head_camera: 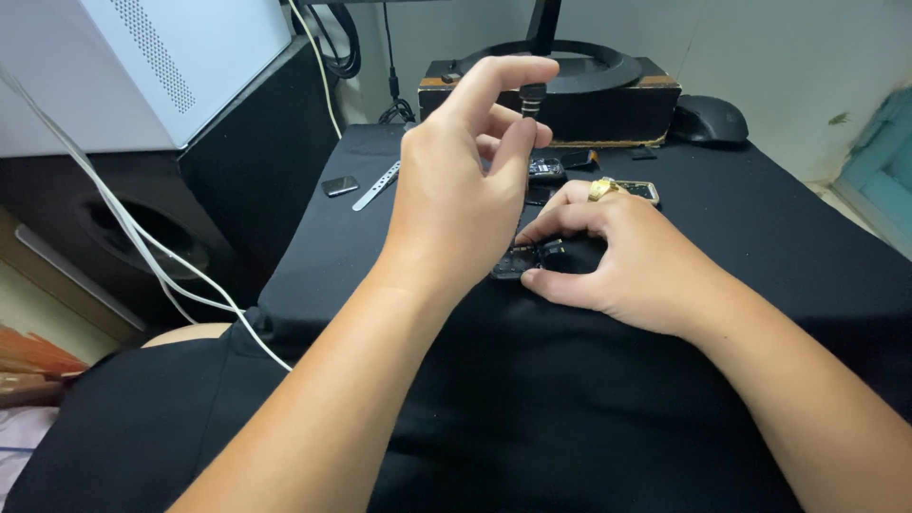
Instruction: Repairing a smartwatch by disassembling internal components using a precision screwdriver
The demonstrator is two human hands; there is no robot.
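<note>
My left hand (456, 185) is raised over the black cloth, its thumb and fingers pinched on the dark handle of a small screwdriver (532, 100) that stands upright. Below it my right hand (617, 252), with a gold ring on one finger, rests on the cloth and holds a small dark electronic device (521, 261) between thumb and forefinger. The screwdriver's tip is hidden behind my left hand.
More small dark parts (556, 171) lie behind the hands. A flat metal strip (376, 186) and a small dark chip (339, 185) sit at the left of the black cloth (779, 228). A monitor stand (570, 66), a mouse (708, 119), a white case (142, 57) and white cables (142, 252) surround the area.
</note>
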